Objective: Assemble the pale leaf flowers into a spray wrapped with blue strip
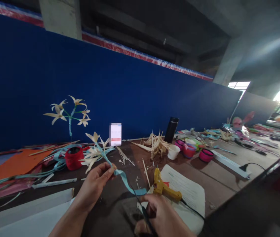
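My left hand pinches the stem of a pale-petalled flower spray made of dry husk-like strips. A light blue paper strip wraps that stem and trails to the right from my fingertips. In my right hand is a pair of scissors with dark handles, its blades at the strip's loose end; the fingers partly hide the handles. Just beyond the right hand, a yellow glue gun lies on a printed paper sheet.
A finished-looking flower spray stands upright before the blue partition. Behind my hands are a red tape roll, dried husks, a white cup, a black flask and pink rolls. A power strip lies to the right.
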The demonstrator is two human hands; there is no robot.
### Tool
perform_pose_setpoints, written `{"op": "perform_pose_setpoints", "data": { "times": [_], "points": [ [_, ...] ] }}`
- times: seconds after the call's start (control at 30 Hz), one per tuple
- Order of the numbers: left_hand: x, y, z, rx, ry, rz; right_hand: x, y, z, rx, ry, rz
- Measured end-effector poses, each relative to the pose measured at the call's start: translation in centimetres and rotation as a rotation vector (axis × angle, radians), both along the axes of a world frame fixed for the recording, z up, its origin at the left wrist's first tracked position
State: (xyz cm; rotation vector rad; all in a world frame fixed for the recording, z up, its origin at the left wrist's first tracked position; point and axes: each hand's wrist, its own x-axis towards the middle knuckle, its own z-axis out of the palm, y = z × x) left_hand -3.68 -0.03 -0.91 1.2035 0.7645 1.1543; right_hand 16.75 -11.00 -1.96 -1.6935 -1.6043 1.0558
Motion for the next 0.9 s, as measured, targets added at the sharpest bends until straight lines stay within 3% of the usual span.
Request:
{"op": "perform_pose_setpoints", "data": {
  "times": [0.1,0.27,0.4,0.7,0.9],
  "points": [
    [0.1,-0.1,-0.2,-0.011,0.074,-0.001,1.3,-0.8,0.6,0.074,-0.411,-0.157],
    [1.2,-0.3,-1.3,0.012,0.231,-0.078,1.4,-0.5,1.4,0.152,-0.582,-0.198],
    [2.0,-1.0,-0.8,0.029,0.334,-0.156,0.5,1.5,1.3,0.253,-0.716,-0.189],
    [2.5,-1.7,-0.2,0.051,0.375,-0.058,-1.1,4.1,1.7,0.146,-1.051,0.214],
    [2.7,-1.8,-0.2,0.052,0.414,0.019,-0.7,5.5,2.4,0.127,-1.079,0.492]
  ]
}}
